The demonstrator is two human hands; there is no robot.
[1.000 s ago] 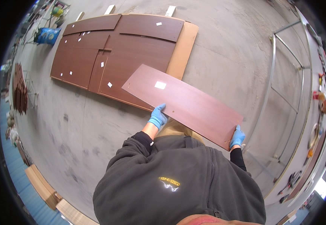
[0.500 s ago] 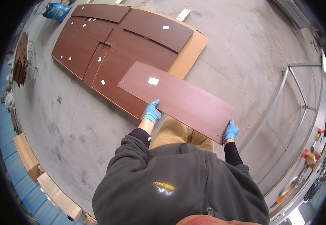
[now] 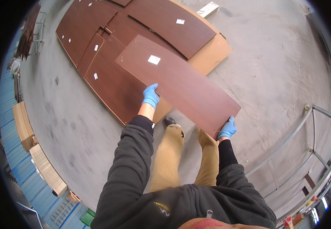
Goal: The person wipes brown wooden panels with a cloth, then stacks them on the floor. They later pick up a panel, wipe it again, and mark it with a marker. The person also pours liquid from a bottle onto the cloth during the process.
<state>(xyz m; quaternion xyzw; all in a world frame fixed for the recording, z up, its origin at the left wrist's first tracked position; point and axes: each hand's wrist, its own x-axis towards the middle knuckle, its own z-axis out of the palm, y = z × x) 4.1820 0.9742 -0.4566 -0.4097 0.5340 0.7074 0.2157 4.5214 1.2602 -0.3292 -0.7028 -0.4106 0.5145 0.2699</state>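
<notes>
A long dark brown wood panel (image 3: 190, 86) with a white label near its far end is held up between my two blue-gloved hands. My left hand (image 3: 151, 95) grips its near-left long edge, thumb on top. At the near-right end, my right hand (image 3: 227, 129) is closed around the short edge. The panel's far end hangs over a low layer of brown boards (image 3: 112, 72) laid out ahead and to the left. Several of those boards carry small white labels. My fingers under the panel are hidden.
Light tan cardboard (image 3: 211, 57) lies beneath the boards, showing at their right edge. A grey metal frame (image 3: 287, 141) stands to the right. Wood-coloured stacks (image 3: 47, 168) lie at the left by blue flooring. A pale block (image 3: 208, 9) sits beyond the boards.
Both arms have reached farther forward, carrying the panel away from my body and over the boards. My legs and one shoe now show, and the view has shifted closer to the boards.
</notes>
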